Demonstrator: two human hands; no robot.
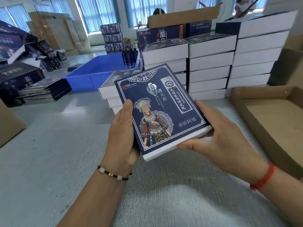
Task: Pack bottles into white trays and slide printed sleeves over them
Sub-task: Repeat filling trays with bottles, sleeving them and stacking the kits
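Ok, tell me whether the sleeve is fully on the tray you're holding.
Nearly on. The blue sleeve covers the top of the tray, whose white edge shows only at the near end. Both hands grip it.
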